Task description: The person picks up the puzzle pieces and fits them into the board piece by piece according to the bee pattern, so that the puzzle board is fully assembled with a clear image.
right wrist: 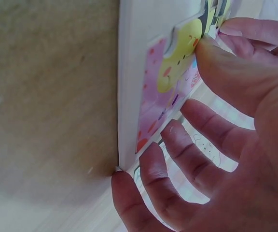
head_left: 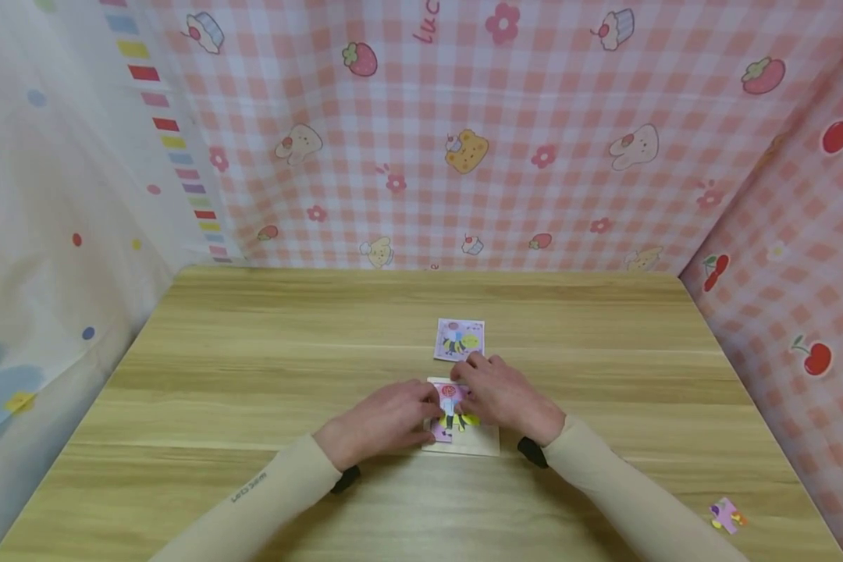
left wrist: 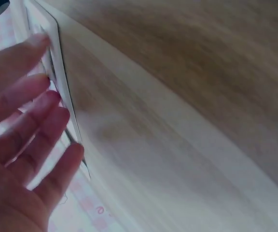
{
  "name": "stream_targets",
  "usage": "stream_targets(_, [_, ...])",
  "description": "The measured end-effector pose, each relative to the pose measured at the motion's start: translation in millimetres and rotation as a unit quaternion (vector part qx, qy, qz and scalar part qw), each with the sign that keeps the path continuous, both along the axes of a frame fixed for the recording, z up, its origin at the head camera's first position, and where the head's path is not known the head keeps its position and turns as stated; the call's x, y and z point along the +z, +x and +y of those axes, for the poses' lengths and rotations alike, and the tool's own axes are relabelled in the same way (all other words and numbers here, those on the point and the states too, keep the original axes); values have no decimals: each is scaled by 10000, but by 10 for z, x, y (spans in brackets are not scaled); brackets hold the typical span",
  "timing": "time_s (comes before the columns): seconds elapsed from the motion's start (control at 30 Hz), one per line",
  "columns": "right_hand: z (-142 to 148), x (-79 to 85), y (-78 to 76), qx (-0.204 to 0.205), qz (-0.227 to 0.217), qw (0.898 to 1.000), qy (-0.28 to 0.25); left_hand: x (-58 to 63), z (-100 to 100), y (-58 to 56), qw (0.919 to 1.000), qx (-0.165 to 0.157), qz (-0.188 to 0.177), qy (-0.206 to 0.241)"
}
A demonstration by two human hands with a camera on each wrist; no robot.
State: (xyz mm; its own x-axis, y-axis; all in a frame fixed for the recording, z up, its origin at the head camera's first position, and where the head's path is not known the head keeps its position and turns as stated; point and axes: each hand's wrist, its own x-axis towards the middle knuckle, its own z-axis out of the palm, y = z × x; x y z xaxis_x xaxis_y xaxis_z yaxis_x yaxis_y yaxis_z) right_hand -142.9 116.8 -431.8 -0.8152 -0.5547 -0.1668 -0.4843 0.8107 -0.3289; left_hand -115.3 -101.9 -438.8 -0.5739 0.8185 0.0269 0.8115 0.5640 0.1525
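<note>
A shallow puzzle tray (head_left: 481, 446) lies on the table, partly filled with pink, yellow and black picture pieces. My left hand (head_left: 386, 417) touches its left side, fingertips along the edge in the left wrist view. From the right, my right hand (head_left: 503, 400) reaches over the tray. In the right wrist view its thumb (right wrist: 221, 63) presses on the yellow-faced puzzle pieces (right wrist: 153, 108), while the spread fingers rest by the tray's rim. Just beyond the tray lies a square picture card (head_left: 461, 334) with a bee. The hands hide part of the puzzle.
One loose puzzle piece (head_left: 727, 515) lies at the table's front right, beside the right sleeve. The wooden table (head_left: 253, 351) is bordered by a pink checked curtain (head_left: 407, 117) behind, with more cloth on the left and right sides.
</note>
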Motion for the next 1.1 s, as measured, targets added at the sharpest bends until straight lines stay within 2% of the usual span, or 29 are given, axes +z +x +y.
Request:
stream_targets(0.2, [4, 3, 1, 0, 47, 10000, -34, -28, -29, 7, 9977, -523, 371, 202])
stream_targets(0.37, [1, 10, 0, -18, 38, 10000, -47, -15, -36, 12, 9953, -809, 518, 127])
stream_targets(0.77, [-12, 11, 8, 7, -18, 10000, 8, -7, -32, 30, 9930, -793, 877, -73])
stream_targets(1.1, [-3, 16, 12, 46, 14, 10000, 8, 14, -57, 48, 9977, -473, 322, -358])
